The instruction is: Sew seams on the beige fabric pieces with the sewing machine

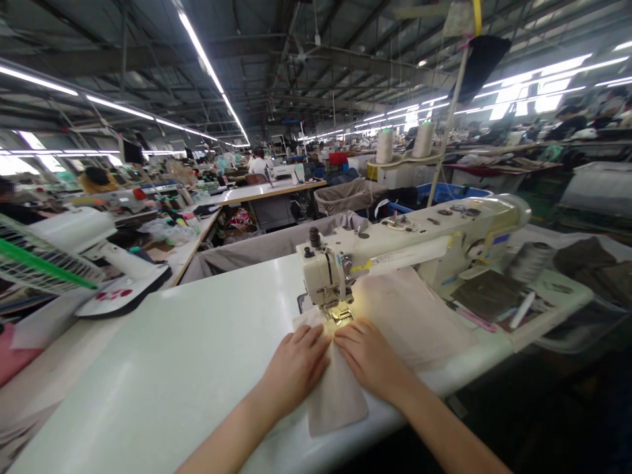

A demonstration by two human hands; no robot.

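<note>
A pale beige piece of fabric lies under the presser foot of a white sewing machine, and its lower end spreads toward me on the table. Just left of the foot, my left hand is closed on the fabric, fingers bent and pressed together. My right hand grips the same fabric on the right side, its fingertips close to the left ones. A lamp lights the needle area. The fingertips' undersides are hidden. More beige fabric lies flat beneath the machine arm.
The pale tabletop stretches left toward a white fan. At right are a thread cone, pink-handled scissors and a white tool. Two thread cones stand on a rack behind. Cloth-lined bins border the far edge.
</note>
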